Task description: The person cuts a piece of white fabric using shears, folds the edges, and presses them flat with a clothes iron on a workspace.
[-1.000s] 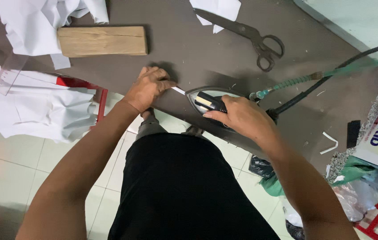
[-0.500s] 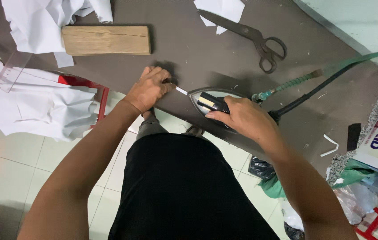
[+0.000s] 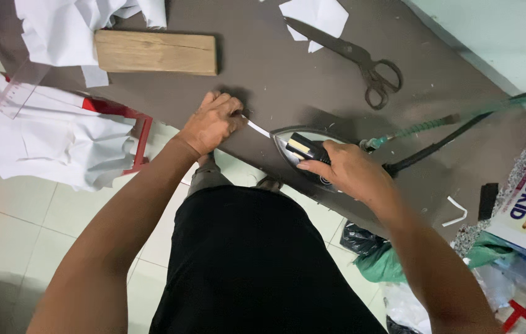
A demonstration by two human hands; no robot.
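My right hand (image 3: 344, 168) grips the black handle of a steam iron (image 3: 297, 144) resting flat on the dark grey work table (image 3: 263, 74), near its front edge. A narrow white fabric strip (image 3: 258, 128) runs from under the iron's tip to my left hand (image 3: 211, 122), which pinches the strip's far end against the table. The rest of the strip under the iron is hidden.
A wooden block (image 3: 155, 52) lies at the back left, with white fabric pieces (image 3: 68, 28) beside it. Large scissors (image 3: 362, 62) lie at the back right. The iron's black cord and green hose (image 3: 454, 133) trail right. A red stool with white cloth (image 3: 59, 133) stands left.
The iron and both hands hold nearly the same places; the view has shifted slightly and the strip stays stretched between them.
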